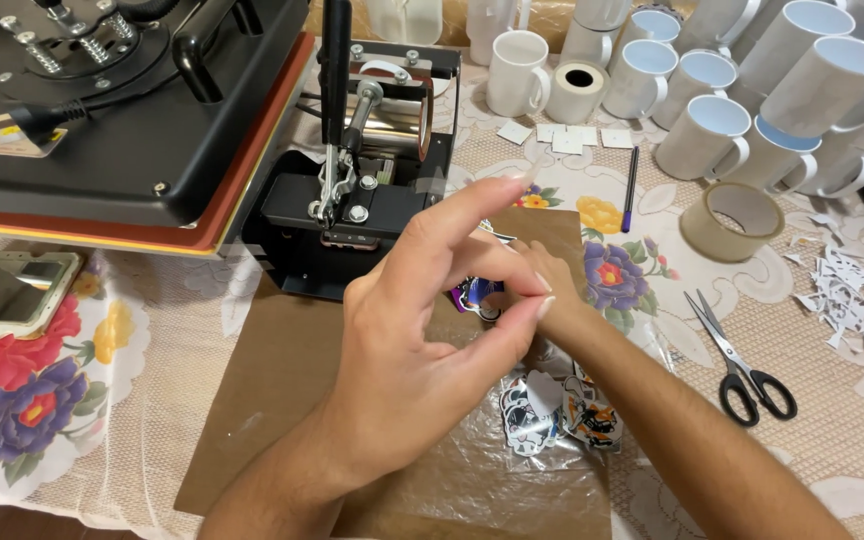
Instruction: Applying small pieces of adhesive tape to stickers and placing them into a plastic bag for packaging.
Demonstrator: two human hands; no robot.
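Note:
My left hand (422,330) is raised over the brown cardboard sheet (272,390), thumb and forefinger pinched together on something small and hard to make out, other fingers spread. My right hand (532,275) lies mostly hidden behind it, fingertips meeting the left hand's at a small colourful sticker (472,293). Below the hands, several cut-out stickers (552,410) lie on a clear plastic sheet (472,470).
A black mug press (372,170) stands just beyond the hands, a large flat heat press (122,110) at the left. White mugs (712,90), tape rolls (732,220), a pen (631,185), scissors (742,360) and paper scraps (852,290) fill the right side. A phone (12,290) lies left.

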